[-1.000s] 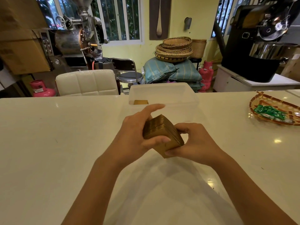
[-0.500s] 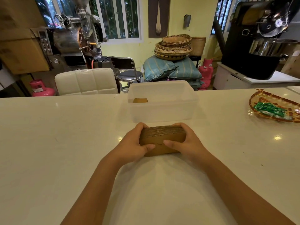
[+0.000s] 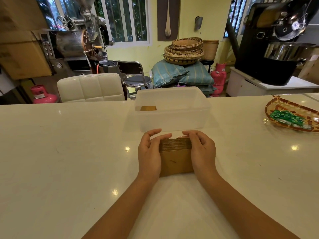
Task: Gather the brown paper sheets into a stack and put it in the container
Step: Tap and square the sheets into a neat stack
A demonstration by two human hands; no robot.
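The stack of brown paper sheets (image 3: 176, 160) lies centre frame on the tabletop (image 3: 69, 152), long axis left-right. The left grip (image 3: 149, 152) and right grip (image 3: 202, 150) curl round its ends. The plastic container (image 3: 172, 121) sits just above, equally near both.

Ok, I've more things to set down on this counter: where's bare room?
The widest bare patch of counter lies left of the container and the left hand. Another lies between the right hand and the woven tray. Crowded: the middle, where both hands hold the stack just before the container.
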